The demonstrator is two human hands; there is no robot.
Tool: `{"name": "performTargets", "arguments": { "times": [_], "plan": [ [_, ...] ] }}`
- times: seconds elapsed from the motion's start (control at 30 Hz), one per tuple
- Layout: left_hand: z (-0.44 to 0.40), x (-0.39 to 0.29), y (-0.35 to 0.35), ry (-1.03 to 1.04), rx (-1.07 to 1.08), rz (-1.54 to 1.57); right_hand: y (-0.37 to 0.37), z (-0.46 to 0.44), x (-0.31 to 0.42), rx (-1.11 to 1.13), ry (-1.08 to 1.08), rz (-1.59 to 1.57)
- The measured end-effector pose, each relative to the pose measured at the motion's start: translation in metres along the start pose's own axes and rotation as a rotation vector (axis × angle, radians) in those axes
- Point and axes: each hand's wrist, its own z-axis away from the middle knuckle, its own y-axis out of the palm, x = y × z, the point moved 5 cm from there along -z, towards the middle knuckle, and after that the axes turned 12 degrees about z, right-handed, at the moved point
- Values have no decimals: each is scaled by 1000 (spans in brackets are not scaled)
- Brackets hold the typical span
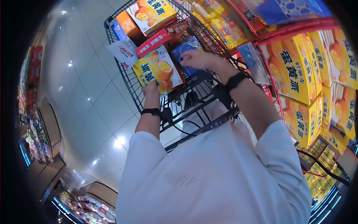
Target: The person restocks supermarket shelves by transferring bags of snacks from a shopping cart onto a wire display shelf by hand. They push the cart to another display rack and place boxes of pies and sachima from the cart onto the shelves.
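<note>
Front yellow box (159, 70) sits in the cart (212, 126), left hand (150, 90) at its near-left corner; those fingers mostly hidden, can't tell grip. Right hand (198, 59) over blue box (188, 44), fingers curled, hold unclear, hiding part of it. Cart's far end cut off.

You wore a white cloth shirt (216, 175) with faint grey marks and a black band (237, 80) on each wrist. Inside the black wire shopping cart (205, 129), you had a rectangular cardboard box (164, 69) in yellow and white, with orange pictures and black lettering, and a flat red strip (153, 42) with white characters. Left of the cart, the square floor tiles (91, 84) were pale grey with darker lines; right of it, stacked cardboard boxes (292, 71) repeated that yellow, orange and black.
</note>
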Motion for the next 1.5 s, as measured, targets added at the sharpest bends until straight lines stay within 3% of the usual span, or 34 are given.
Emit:
{"name": "performTargets", "arguments": {
  "times": [0.1, 0.13, 0.17, 0.2, 0.23, 0.27, 0.3, 0.33, 0.37, 0.4, 0.5, 0.53, 0.57, 0.63, 0.7, 0.77, 0.83, 0.9, 1.03, 1.1, 1.17, 1.23, 1.37, 1.43, 1.5],
  "plan": [
    [11, -1, -4, 38, -68, 3, 43, -20, -10, 66, 330, -277],
    [6, 2, 0, -1, 25, -35, 57, -27, -14, 128, 432, -353],
    [1, 7, 2, -38, 117, -74, 74, -40, -26, 142, 426, -333],
    [-6, 15, 10, -74, 316, 73, 98, -62, -46, 98, 214, -320],
    [-3, 16, 11, -83, 298, 92, 120, -78, -59, 61, 2, -312],
    [9, 15, 14, -50, 302, 109, 135, -79, -83, -107, 310, -201],
    [22, 9, 14, -17, 306, 126, 138, -80, -87, -83, 305, -189],
    [35, 2, 14, -18, 477, 160, 134, -79, -91, -60, 278, -204],
    [40, -1, 9, -25, 458, 172, 132, -78, -94, -39, 253, -221],
    [42, 0, 12, -80, 530, 175, 75, -32, -19, 130, 278, -292],
    [41, -1, 20, -159, 588, 160, 81, -42, -47, 136, 348, -357],
    [50, -7, 20, -175, 638, 113, 45, -12, -2, 174, 438, -210],
    [61, -14, 20, -189, 690, 63, 48, -15, -17, 160, 437, -210],
    [82, -31, 20, -160, 774, 71, 51, -13, -23, 259, 356, -440],
    [101, -50, 14, -68, 791, 21, 32, 8, -20, 174, 455, -419],
    [129, -71, 5, -64, 798, -11, 20, 14, -17, 156, 326, -75],
    [154, -83, -6, -73, 744, -22, 7, 34, -8, 109, 301, -7],
    [175, -96, -17, -94, 832, -75, -5, 61, 4, 53, 283, 56],
    [218, -121, -47, 201, 883, -57, -18, 125, 29, 62, 206, 152],
    [255, -148, -61, 412, 905, -127, -24, 152, 26, -51, 86, -104],
    [283, -174, -65, 754, 1010, -200, -53, 197, 44, -318, -138, -66],
    [356, -199, -70, 996, 1020, -353, -91, 252, 64, -642, -196, 72],
    [450, -212, -72, 1220, 1298, -375, -140, 366, 97, -1104, -288, 283],
    [488, -212, -75, 1343, 1410, -402, -148, 414, 100, -1227, -323, 321],
    [534, -202, -75, 1486, 1712, -440, -146, 456, 100, -1223, -339, 335]
  ]
}}
